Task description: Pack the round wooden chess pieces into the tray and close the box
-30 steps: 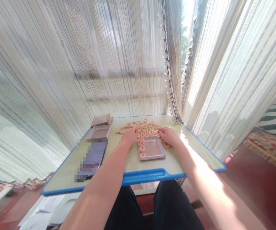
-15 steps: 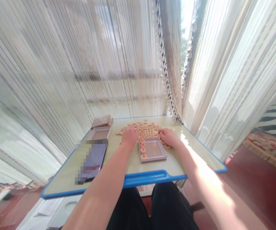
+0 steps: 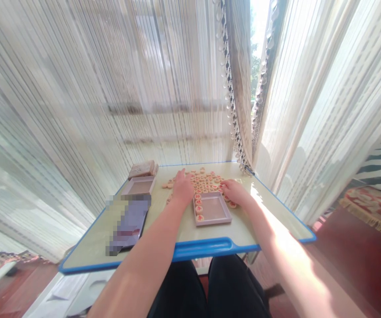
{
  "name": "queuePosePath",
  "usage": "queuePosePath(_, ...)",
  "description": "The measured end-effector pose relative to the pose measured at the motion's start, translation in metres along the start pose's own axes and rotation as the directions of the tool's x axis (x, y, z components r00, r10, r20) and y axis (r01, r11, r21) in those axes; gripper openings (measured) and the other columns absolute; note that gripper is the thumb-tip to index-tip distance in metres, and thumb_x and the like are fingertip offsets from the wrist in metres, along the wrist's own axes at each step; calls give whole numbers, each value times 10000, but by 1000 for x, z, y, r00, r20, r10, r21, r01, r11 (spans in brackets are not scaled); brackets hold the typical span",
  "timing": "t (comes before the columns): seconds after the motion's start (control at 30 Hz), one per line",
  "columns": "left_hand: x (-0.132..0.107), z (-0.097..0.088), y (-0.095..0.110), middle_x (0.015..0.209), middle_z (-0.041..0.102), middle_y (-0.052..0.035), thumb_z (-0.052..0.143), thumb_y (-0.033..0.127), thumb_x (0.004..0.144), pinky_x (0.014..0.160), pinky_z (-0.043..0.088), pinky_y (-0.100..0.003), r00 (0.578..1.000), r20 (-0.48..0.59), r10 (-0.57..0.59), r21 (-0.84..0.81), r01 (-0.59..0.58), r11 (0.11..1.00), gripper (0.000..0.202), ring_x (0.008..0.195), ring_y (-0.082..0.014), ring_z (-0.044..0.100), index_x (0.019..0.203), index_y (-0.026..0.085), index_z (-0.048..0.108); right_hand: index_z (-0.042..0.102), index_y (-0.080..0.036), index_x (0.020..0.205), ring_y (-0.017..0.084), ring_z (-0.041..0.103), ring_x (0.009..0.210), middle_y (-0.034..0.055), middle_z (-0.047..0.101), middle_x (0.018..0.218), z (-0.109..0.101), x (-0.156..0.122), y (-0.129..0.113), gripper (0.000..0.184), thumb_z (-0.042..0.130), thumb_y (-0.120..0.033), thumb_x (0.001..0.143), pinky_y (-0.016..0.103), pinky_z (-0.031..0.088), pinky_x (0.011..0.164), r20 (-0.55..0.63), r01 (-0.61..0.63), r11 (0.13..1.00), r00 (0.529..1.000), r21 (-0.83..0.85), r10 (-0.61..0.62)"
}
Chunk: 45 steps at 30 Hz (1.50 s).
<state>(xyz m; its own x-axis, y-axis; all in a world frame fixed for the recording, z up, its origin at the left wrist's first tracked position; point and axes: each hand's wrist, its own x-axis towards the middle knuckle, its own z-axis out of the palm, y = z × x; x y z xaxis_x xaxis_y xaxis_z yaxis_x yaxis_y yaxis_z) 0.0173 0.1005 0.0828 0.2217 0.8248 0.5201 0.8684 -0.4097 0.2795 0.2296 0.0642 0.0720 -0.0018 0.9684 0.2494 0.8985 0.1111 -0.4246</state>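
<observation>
Our left hand (image 3: 183,189) now spreads its fingers wider than half a second ago and sits nearer the tray (image 3: 215,207), over the left part of the heap of round pieces (image 3: 205,180); our right hand (image 3: 234,191) stays at the heap's right side. Our hands are well apart, and we cannot tell whether the right pinches a piece. Four red-marked pieces (image 3: 199,210) line the tray's left wall. A careless wrist could nudge that wall and disturb the line; a sweep from the right could jam loose pieces against the tray.
</observation>
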Motion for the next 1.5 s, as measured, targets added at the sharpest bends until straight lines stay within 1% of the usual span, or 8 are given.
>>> queuePosePath(0.07, 1, 2, -2, 1426, 373, -110, 451, 51, 765, 1112, 258, -401, 997, -68, -31, 24, 32, 999, 450, 1345, -251, 283, 1194, 139, 552, 619, -142, 1149, 197, 528, 1109, 116, 588, 1207, 0, 0, 0, 364, 412, -202, 856, 283, 368, 958, -16, -4, 1000, 1000, 30, 5)
queuePosePath(0.27, 3, 3, -5, 1285, 552, -95, 372, -32, 738, 1071, 339, -327, 998, 56, -34, -31, 36, 999, 528, 1264, -196, 425, 1209, 128, 550, 585, -135, 1188, 212, 514, 1141, 118, 591, 1215, 4, 2, 0, 386, 422, -217, 848, 308, 359, 980, -44, -24, 999, 999, 49, 26)
queuePosePath(0.43, 2, -8, 1, 1275, 563, -85, 377, -40, 724, 1055, 352, -294, 999, 53, -12, -80, 16, 997, 554, 1239, -186, 457, 1220, 135, 552, 575, -118, 1194, 226, 493, 1170, 119, 579, 1237, 2, 2, 2, 398, 393, -212, 853, 333, 325, 1014, -74, -58, 998, 996, -14, 57)
queuePosePath(0.6, 1, -16, 7, 1203, 614, -71, 371, 93, 839, 1008, 397, -290, 1000, -5, 12, -155, -12, 988, 406, 1138, -176, 543, 1184, 158, 574, 620, -140, 1120, 228, 521, 1130, 122, 604, 1187, -2, 1, 5, 379, 342, -207, 872, 336, 346, 984, -134, -133, 990, 983, -48, 126)
queuePosePath(0.8, 15, -28, 22, 1194, 608, -95, 466, 298, 840, 995, 398, -345, 981, 194, -4, -90, 22, 996, 358, 1133, -229, 533, 1148, 161, 584, 557, -119, 1194, 231, 518, 1128, 120, 603, 1190, 3, 3, -1, 391, 357, -220, 873, 331, 340, 985, -209, -90, 996, 974, 20, 92)
queuePosePath(0.97, 45, -33, 42, 1195, 595, -100, 458, 368, 835, 985, 393, -346, 961, 248, 120, -4, -123, 992, 382, 1153, -239, 503, 1138, 173, 585, 507, -109, 1232, 242, 538, 1070, 112, 631, 1119, 11, 4, 1, 420, 377, -270, 866, 352, 372, 944, -268, -87, 991, 957, 99, 111)
queuePosePath(1.33, 88, 14, 53, 1163, 615, -87, 446, 342, 820, 905, 441, -338, 915, 395, 78, -52, -62, 997, 382, 1063, -225, 559, 1143, 181, 571, 635, -141, 1004, 257, 564, 992, 108, 661, 1033, 18, 20, 18, 395, 360, -373, 841, 393, 381, 917, -286, -143, 981, 942, 130, 175)
queuePosePath(1.5, 84, 36, 52, 1039, 661, -79, 384, 248, 848, 884, 437, -364, 958, 278, 76, 2, -79, 997, 312, 1026, -228, 561, 1010, 191, 644, 656, -160, 969, 244, 608, 888, 109, 677, 977, 18, 22, 20, 416, 455, -468, 775, 362, 441, 806, -188, -272, 912, 922, 307, 338)
